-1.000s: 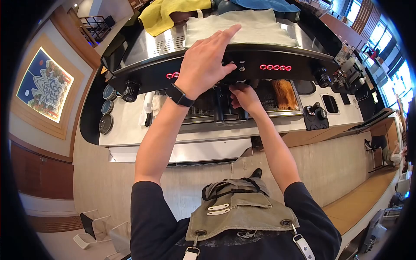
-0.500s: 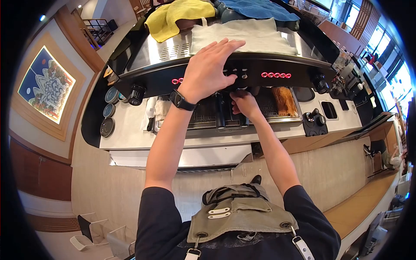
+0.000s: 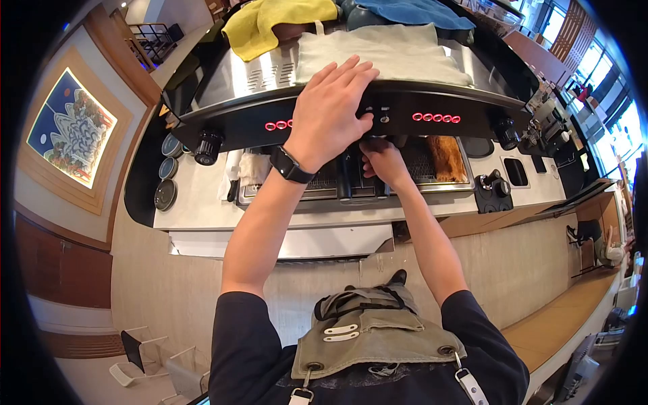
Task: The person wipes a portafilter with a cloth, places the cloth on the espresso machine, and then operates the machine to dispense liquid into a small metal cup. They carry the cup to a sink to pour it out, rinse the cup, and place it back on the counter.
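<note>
My left hand (image 3: pixel 329 118) rests on the upper front edge of the black espresso machine (image 3: pixel 233 123), palm down with fingers stretched over the white cloth's front edge. A dark watch is on that wrist. Under the machine's front panel is my right hand (image 3: pixel 383 162), its fingers curled; what they hold, if anything, is hidden by the panel and shadow. Just left of it, a black portafilter handle (image 3: pixel 344 179) points toward me. The white cloth (image 3: pixel 385 54) lies on top of the machine. Red-lit buttons (image 3: pixel 436 118) show on the panel.
Yellow (image 3: pixel 260 27) and blue (image 3: pixel 418 12) cloths lie on top at the back. A brown cloth (image 3: pixel 445 160) lies on the drip tray's right side. Stacked dishes (image 3: pixel 166 194) stand left; a black tamping stand (image 3: pixel 494 192) is right. Far right, a person sits.
The view has shifted slightly. My left hand sits a little lower on the machine's edge, fingers a bit more spread. My right hand stays under the panel.
</note>
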Available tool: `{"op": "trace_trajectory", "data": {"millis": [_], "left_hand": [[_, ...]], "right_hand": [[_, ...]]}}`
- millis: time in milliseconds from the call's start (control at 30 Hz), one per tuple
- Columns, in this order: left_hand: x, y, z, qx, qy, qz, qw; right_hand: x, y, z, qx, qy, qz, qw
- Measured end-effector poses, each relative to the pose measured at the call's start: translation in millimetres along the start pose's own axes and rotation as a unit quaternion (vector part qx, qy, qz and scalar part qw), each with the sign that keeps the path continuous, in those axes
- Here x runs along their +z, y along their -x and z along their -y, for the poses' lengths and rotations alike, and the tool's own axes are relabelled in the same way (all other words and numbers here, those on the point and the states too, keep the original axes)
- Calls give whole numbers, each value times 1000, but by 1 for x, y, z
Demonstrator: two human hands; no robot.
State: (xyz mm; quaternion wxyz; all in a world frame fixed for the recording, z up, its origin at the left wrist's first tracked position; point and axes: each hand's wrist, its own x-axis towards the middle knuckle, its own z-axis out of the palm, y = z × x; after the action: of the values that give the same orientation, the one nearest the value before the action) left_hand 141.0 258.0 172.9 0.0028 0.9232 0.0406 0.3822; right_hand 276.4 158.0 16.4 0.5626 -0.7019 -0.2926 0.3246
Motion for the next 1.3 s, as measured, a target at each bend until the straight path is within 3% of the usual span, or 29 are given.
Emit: {"op": "trace_trajectory", "data": {"millis": [467,567,633,733,833,933,1033,1133,1233,1300], "left_hand": [[-6,-1,3,5,36,-5,999],[-9,2,3,13,153,-76,985],[-9,20,5,-19,302,-150,941],[-18,66,-3,-69,328,-204,920],[-6,136,-14,-164,365,-249,882],[5,195,-40,-314,420,-184,831],[30,214,-71,-390,460,-122,788],[63,209,-106,-399,498,-47,768],[101,181,-155,-353,543,7,762],[126,159,-194,-303,614,99,722]], "right_hand": [[-5,1,-13,0,6,6,1000],[-5,2,-17,0,3,6,1000],[-6,5,-17,9,4,6,1000],[-11,21,-18,20,32,20,999],[-17,44,-29,19,-44,40,998],[-33,79,-29,36,-56,75,995],[-59,120,-28,53,-71,81,993],[-95,164,-33,71,-94,68,991],[-142,213,-40,77,-130,24,988],[-177,252,-49,75,-138,-21,987]]}}
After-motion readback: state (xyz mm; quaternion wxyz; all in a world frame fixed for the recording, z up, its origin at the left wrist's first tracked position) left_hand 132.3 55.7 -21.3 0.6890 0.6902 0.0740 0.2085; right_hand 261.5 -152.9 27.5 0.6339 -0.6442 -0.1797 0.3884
